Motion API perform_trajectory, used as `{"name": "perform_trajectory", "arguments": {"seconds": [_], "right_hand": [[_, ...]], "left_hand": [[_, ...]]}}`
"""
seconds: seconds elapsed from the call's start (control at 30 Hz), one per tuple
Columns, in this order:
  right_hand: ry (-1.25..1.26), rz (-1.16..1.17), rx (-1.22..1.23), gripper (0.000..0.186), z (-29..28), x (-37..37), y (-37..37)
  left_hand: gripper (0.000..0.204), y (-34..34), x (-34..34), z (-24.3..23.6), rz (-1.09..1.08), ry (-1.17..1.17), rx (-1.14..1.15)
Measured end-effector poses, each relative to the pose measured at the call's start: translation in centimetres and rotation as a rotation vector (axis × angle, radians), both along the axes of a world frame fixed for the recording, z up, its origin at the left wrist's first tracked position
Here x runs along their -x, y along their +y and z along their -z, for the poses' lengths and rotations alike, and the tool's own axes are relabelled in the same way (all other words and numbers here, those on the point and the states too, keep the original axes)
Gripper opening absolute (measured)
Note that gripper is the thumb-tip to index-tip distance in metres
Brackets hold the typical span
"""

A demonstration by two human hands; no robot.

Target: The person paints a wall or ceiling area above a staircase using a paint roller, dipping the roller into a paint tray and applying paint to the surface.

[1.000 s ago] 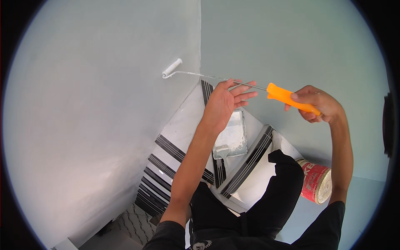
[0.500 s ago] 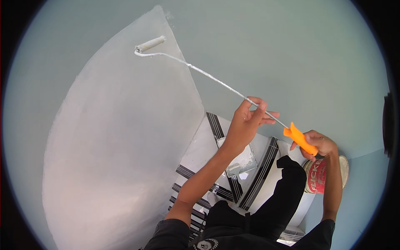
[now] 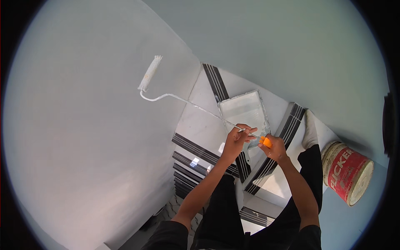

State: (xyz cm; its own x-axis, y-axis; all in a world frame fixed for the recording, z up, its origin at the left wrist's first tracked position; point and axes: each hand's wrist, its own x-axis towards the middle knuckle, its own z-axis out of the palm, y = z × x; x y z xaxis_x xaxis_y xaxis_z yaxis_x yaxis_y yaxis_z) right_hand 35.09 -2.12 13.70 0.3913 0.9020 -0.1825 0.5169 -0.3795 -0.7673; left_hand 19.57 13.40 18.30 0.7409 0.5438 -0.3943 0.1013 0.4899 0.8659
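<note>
Pale wall [image 3: 83, 137] took the roller head [image 3: 150, 73] flat against it, paint tray [image 3: 243, 111] on the striped floor [image 3: 200, 129] below w/ red bucket [image 3: 349, 172] by the rt wall, left hand [image 3: 236, 141] pinched round the thin metal shaft [image 3: 196, 106], right hand [image 3: 273, 148] fist-tight on the orange handle [image 3: 265, 142].

Red-labelled round paint bucket [image 3: 348, 173] on floor by person's right foot.
</note>
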Motion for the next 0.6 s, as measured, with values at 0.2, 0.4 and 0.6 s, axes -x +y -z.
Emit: {"name": "perform_trajectory", "arguments": {"seconds": [0.2, 0.4, 0.6], "right_hand": [[0.062, -0.112, 0.101, 0.044, 12.0, 0.3, -0.2], [-0.001, -0.156, 0.189, 0.040, 16.6, 0.8, 2.0], [-0.143, -0.228, 0.194, 0.041, 19.5, 2.9, 5.7]], "left_hand": [[0.026, -0.4, 1.9, 14.3, -0.106, 0.135, 0.301], [0.020, 0.6, 3.2, 20.4, -0.206, 0.164, 0.462], [0.018, 3.6, 5.6, 23.4, -0.287, 0.197, 0.474]]}}
